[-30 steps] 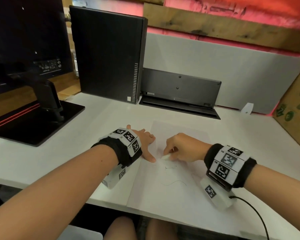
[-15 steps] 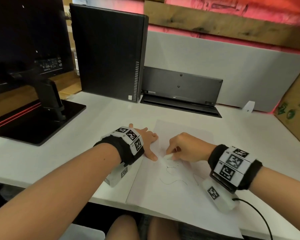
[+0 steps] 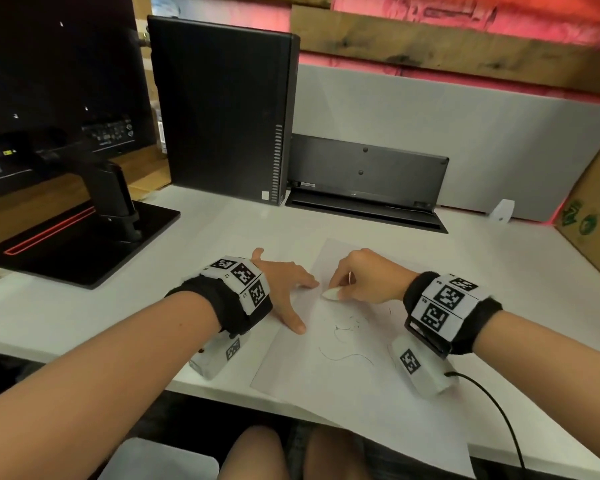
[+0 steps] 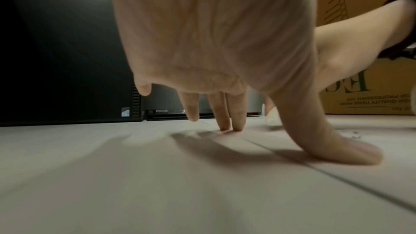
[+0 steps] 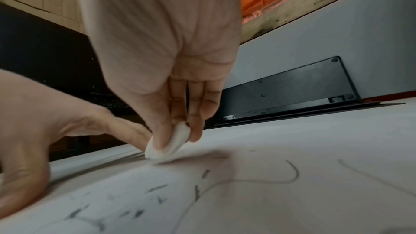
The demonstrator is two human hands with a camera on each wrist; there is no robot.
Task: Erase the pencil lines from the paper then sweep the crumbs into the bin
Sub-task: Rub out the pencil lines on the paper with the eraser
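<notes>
The thin white sheet of paper lies flat on the white desk, near edge overhanging. It's light and floppy, prob. slides and creases easily. Left hand presses its left edge, fingers straight and spread. Right hand pinches a small white oval eraser, thumb vs fingers, tip on the sheet by the curved grey pencil lines. Dark specks nearby are crumbs, I think. Eraser is soft; hold it low.

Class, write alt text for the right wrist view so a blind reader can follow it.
The right hand pinches a small white eraser against the paper, where curved pencil lines and dark crumbs remain. The left hand presses the sheet's edge alongside.
</notes>
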